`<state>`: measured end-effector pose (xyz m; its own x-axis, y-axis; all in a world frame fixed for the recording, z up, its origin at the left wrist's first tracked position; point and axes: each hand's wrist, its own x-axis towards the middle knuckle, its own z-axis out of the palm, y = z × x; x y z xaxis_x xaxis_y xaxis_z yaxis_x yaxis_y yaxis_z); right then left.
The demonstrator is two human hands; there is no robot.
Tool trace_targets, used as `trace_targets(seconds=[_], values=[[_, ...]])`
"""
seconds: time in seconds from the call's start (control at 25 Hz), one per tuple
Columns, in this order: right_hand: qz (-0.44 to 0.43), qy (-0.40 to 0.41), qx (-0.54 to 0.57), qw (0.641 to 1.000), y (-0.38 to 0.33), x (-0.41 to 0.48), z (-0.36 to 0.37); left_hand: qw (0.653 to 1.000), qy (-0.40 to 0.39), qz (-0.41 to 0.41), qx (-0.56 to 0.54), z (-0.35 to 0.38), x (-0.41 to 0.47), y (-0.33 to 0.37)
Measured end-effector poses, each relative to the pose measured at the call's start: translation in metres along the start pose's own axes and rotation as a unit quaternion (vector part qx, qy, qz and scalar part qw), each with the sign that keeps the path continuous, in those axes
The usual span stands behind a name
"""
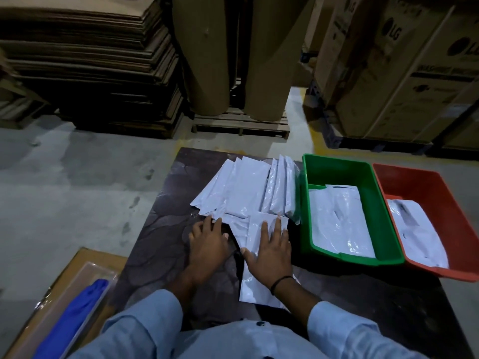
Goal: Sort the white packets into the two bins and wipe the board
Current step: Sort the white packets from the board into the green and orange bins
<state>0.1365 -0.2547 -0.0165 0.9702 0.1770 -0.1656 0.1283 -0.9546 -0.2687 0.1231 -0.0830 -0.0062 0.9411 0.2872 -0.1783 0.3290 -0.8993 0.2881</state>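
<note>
A dark board (155,229) lies on the floor with a fanned heap of several white packets (248,187) at its far side. One white packet (255,286) lies nearest me. My right hand (269,252) presses flat on it, fingers straight. My left hand (207,250) rests flat on the board, its fingertips touching the edge of a packet in the heap. To the right stand a green bin (308,174) and a red bin (440,187), each with white packets inside.
A cardboard sheet with a blue cloth (75,317) under clear plastic lies at my left. Stacked cardboard (85,60), brown paper rolls on a pallet (241,123) and large cartons (394,73) stand behind. Grey concrete floor surrounds the board.
</note>
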Motion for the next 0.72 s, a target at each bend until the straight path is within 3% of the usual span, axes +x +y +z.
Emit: trace_targets(seconds=[0.28, 0.48, 0.72], values=[[0.01, -0.072, 0.016, 0.997, -0.001, -0.008, 0.018, 1.0, -0.016, 0.004, -0.007, 0.005, -0.005, -0.009], [-0.014, -0.105, 0.158, 0.982, -0.02, 0.001, 0.016, 0.999, -0.037, -0.003, -0.027, 0.006, -0.009, -0.015], [-0.035, -0.035, 0.24, 0.969, -0.027, 0.011, -0.007, 0.997, -0.037, 0.011, -0.063, 0.015, -0.019, -0.016]])
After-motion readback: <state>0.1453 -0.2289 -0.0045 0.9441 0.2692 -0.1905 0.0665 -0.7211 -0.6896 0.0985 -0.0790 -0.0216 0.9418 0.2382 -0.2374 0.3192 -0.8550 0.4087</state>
